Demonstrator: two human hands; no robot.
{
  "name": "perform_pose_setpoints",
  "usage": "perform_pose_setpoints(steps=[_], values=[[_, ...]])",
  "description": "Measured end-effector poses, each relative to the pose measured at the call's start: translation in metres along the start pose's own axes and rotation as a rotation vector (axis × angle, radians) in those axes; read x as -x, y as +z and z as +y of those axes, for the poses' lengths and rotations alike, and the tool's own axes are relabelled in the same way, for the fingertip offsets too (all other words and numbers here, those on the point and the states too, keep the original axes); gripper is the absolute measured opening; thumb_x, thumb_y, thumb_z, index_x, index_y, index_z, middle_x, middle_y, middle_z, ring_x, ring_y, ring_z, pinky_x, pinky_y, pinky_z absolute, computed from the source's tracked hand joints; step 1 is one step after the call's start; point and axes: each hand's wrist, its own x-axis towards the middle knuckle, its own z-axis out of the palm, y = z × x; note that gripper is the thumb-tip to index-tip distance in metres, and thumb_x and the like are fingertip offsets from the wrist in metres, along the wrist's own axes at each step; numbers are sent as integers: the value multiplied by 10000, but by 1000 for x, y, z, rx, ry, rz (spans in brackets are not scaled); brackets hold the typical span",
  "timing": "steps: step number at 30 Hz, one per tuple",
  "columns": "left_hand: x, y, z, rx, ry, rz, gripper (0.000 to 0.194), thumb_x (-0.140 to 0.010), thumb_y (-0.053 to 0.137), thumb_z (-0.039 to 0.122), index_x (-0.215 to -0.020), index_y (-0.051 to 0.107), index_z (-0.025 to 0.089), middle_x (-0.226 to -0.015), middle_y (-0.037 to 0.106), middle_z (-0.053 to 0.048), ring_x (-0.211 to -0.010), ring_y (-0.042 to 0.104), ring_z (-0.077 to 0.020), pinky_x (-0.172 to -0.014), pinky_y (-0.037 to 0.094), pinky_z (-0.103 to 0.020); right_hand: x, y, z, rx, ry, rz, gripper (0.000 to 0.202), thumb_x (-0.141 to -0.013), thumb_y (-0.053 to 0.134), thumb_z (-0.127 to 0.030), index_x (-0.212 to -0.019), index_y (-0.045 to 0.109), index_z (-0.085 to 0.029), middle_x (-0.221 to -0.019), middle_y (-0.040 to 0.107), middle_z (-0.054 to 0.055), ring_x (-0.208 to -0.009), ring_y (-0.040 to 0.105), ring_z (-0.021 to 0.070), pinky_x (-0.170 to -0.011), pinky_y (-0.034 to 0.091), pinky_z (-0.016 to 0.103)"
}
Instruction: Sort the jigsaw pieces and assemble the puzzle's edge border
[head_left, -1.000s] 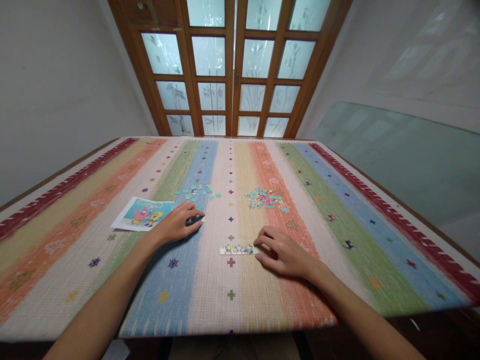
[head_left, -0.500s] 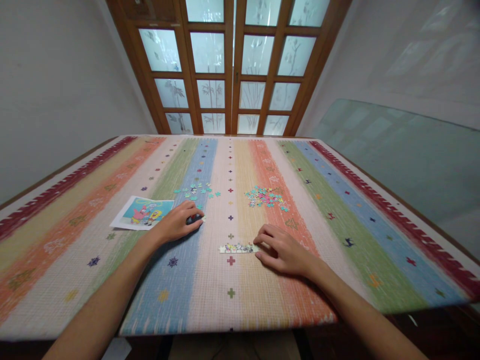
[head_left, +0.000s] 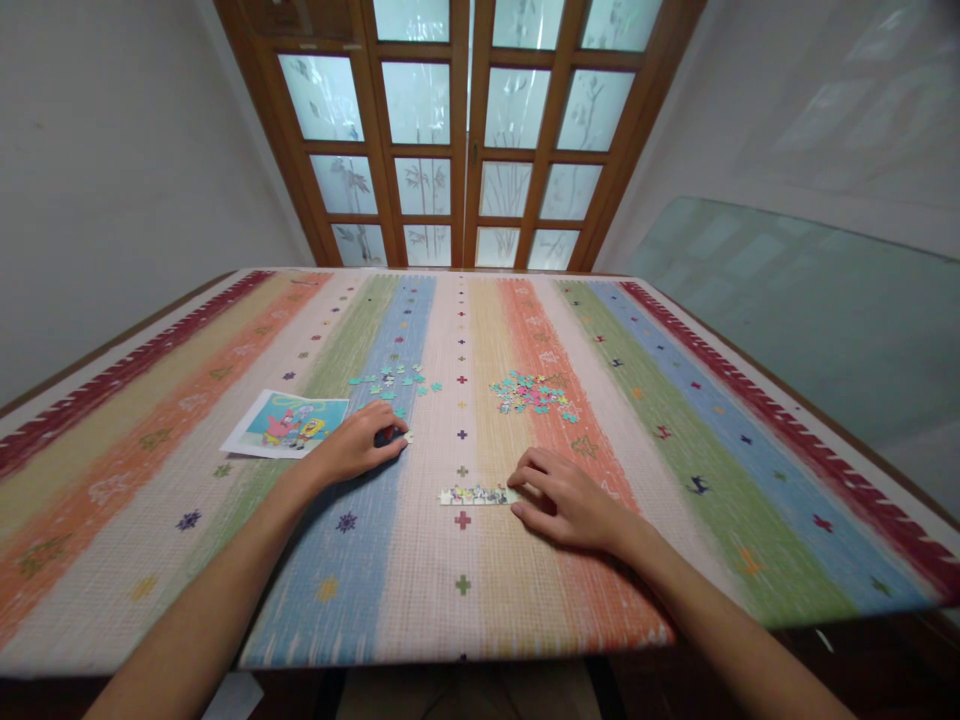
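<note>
My left hand [head_left: 369,440] rests on the blue stripe, right of the picture sheet, with a small pale puzzle piece [head_left: 409,437] pinched at its fingertips. My right hand [head_left: 559,500] lies on the cloth with its fingertips on the right end of a joined strip of puzzle pieces [head_left: 476,495]. Beyond my left hand, loose teal pieces [head_left: 386,385] are scattered. A denser pile of teal and pink pieces [head_left: 529,393] sits beyond my right hand.
A printed cartoon picture [head_left: 285,425] lies at the left on the striped tablecloth [head_left: 420,600]. Behind the table stand wooden doors with frosted panes [head_left: 424,187]. A pale glass panel [head_left: 795,300] leans at the right wall.
The pale piece at my left fingertips shows a little more clearly. Both hands are in almost the same place.
</note>
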Motion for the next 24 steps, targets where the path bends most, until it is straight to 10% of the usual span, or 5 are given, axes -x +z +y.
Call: perform_pose_setpoints(steps=[24], values=[[0,11,4,100,67,53,153,-883,656,343,-833,694,204,-694,580,0,-701,528,-174,-686,409,-316,1,1,2,-1,-7,9,137,-955,572,-257,-1028,653,-174,-979,619,103,-875,599,228,-785,496,376]])
